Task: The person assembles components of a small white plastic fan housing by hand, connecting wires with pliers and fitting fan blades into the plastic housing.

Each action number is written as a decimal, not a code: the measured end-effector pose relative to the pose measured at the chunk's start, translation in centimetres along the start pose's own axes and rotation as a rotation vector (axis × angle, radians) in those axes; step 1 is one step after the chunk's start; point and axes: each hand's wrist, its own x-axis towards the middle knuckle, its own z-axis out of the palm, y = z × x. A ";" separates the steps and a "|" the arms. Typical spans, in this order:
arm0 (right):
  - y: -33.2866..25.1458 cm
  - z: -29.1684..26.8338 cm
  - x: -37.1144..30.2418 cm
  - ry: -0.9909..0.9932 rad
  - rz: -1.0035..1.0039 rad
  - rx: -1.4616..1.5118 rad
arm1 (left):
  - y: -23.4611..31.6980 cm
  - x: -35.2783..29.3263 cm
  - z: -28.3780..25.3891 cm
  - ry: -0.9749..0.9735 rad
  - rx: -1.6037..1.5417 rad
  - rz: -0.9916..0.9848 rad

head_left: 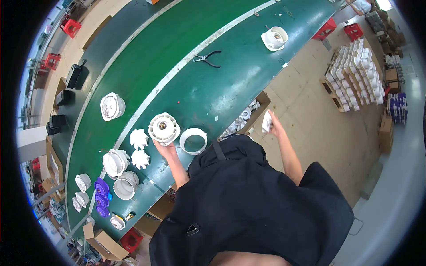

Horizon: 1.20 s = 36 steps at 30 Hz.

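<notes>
Left grip is clamped on the white housing, just left of the white ring on the worktop; right grip is closed on a white piece, right of this ring

2 tabletop impellers, 1 pair of pliers, apparently 3 purple parts

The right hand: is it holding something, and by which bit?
Yes, the right hand holds a white piece by its right edge.

my left hand is holding, my right hand is pinching, bare forearms are trailing behind my fingers
</notes>
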 end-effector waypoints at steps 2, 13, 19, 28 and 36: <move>2.8 -0.9 2.6 0.059 0.020 0.035 | -0.4 -0.1 2.1 -0.040 0.001 -0.044; 2.5 7.8 -1.9 -0.571 -0.207 -0.323 | -1.2 -5.0 10.4 -0.067 -0.268 -0.238; 2.1 16.0 -0.8 -0.782 -0.077 -0.850 | -2.3 -4.5 12.3 -0.188 -0.300 -0.308; 0.6 22.8 -3.4 -1.123 0.380 0.153 | -1.9 -6.4 12.9 -0.430 -0.620 -0.532; -2.6 20.4 -5.2 -0.956 0.063 0.404 | 1.3 -10.1 17.4 -0.358 -0.186 -0.270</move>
